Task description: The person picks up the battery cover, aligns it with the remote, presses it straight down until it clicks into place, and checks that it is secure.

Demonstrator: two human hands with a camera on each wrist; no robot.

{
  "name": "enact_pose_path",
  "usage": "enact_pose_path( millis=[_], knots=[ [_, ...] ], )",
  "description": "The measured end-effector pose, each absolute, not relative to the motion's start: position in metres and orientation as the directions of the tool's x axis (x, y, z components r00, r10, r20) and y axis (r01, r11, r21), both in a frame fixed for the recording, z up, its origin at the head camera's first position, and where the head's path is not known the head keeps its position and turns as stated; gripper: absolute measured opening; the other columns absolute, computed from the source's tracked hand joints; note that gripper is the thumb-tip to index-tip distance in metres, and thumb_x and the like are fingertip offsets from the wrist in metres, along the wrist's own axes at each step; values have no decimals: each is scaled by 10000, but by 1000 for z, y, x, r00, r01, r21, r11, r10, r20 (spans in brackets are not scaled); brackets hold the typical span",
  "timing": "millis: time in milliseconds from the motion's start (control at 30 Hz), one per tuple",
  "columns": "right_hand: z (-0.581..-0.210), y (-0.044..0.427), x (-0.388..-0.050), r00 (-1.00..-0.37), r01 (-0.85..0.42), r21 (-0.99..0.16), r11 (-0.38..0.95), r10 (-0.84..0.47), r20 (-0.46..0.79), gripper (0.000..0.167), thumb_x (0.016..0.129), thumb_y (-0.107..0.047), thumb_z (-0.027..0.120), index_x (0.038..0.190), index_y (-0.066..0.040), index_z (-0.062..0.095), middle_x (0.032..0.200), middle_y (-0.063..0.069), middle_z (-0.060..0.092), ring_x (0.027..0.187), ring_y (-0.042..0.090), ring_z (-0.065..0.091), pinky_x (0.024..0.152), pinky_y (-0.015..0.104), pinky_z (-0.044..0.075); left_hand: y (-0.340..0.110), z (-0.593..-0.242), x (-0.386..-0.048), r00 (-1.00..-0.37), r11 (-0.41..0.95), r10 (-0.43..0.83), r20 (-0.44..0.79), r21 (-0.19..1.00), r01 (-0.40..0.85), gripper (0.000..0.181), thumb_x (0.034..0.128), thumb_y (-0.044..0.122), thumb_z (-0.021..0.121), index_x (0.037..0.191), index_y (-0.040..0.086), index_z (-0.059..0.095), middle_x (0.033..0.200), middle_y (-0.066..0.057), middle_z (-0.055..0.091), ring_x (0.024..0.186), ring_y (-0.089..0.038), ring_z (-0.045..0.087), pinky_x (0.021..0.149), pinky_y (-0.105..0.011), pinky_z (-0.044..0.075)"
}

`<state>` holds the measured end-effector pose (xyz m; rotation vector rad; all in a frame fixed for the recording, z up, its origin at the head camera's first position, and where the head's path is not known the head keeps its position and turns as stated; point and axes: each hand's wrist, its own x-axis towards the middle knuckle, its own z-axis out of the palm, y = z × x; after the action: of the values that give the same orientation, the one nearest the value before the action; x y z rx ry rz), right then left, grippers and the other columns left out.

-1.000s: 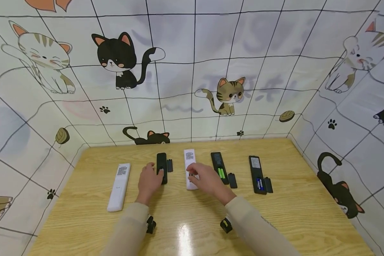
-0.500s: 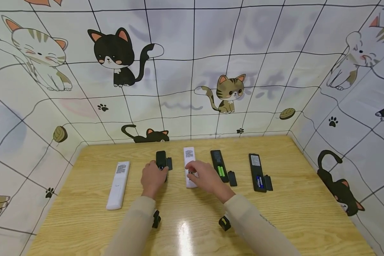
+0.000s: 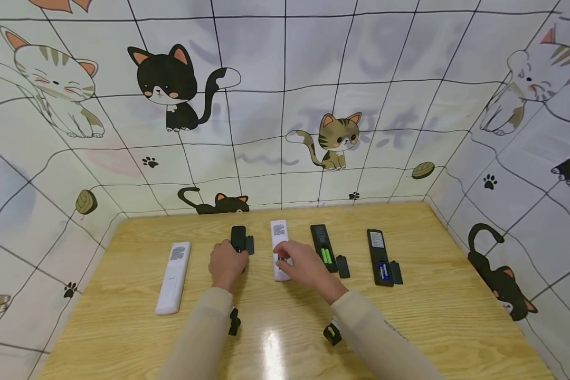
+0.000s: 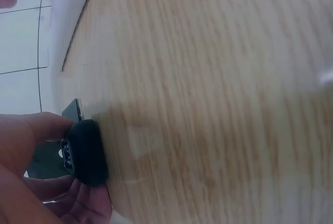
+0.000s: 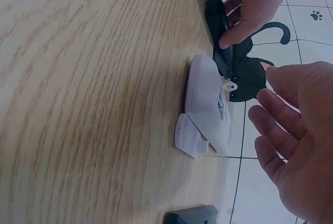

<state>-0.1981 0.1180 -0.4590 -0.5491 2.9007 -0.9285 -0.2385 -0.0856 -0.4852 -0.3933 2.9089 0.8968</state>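
My left hand (image 3: 227, 266) grips a black remote control (image 3: 238, 236), with the thumb on one side and fingers on the other. The open battery compartment partly shows beneath that hand in the left wrist view, where the remote's end (image 4: 91, 154) faces the camera. Its battery cover (image 3: 249, 245) lies just right of it. Over a white remote control (image 3: 279, 237) hovers my right hand (image 3: 306, 266), its fingers loosely bent and nothing visible between them. In the right wrist view, a white battery cover (image 5: 188, 136) lies against the white remote's side.
Right of the hands lie a black remote with green batteries (image 3: 325, 256), its cover (image 3: 343, 267) beside it, and another with blue batteries (image 3: 383, 271) and its cover (image 3: 396, 272). A white remote (image 3: 173, 277) with its back closed lies at the left. Cat-printed walls enclose the wooden table (image 3: 123, 316).
My left hand has shifted slightly right over the black remote, closing round it and covering more of its lower half. The right hand stays nearly still above the white remote.
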Motion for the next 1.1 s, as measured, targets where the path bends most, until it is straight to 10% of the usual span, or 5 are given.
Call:
enact_pose_path(
  millis=[1100],
  knots=[
    [-486, 51, -268, -944, -323, 20, 946, -324, 71, 460, 953, -468, 575, 1382, -308, 537, 1285, -62, 601, 1211, 178, 521, 1007, 397, 399, -94, -488, -245, -954, 794, -253, -158, 530, -298, 628, 813, 463, 690, 1187, -29, 582, 1024, -222, 600, 858, -358, 614, 685, -482, 503]
  ],
)
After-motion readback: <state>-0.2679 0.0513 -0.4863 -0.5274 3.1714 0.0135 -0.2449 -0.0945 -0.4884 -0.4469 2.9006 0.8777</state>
